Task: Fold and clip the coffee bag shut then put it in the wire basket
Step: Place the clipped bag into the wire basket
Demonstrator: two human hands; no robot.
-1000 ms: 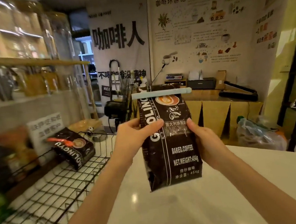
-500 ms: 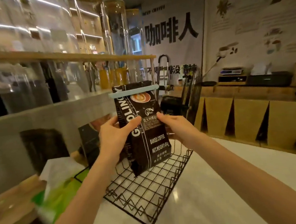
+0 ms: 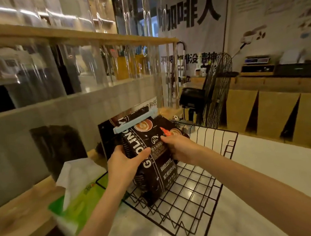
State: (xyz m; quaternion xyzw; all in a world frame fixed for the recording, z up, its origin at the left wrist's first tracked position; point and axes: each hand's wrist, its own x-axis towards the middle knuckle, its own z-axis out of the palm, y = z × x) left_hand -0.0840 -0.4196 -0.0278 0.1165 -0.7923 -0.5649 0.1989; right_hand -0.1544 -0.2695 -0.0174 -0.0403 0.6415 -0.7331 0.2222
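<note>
Nearest me, the wire basket [image 3: 180, 208] sits on the pale desk [image 3: 271, 182], open top clear. I've got the coffee bag [image 3: 150, 156] upright over the mesh floor; its bottom corner looks to be touching, though I can't be sure. My left hand [image 3: 125, 163] clamps the near edge, fingers wrapped and thumb across the front. My right hand [image 3: 180, 147] grips the far edge the same way. I'd lower it evenly, then lean it back against the second bag [image 3: 169, 129] behind. The blue clip [image 3: 134, 122] sits on the fold, so I keep clear of it.
</note>
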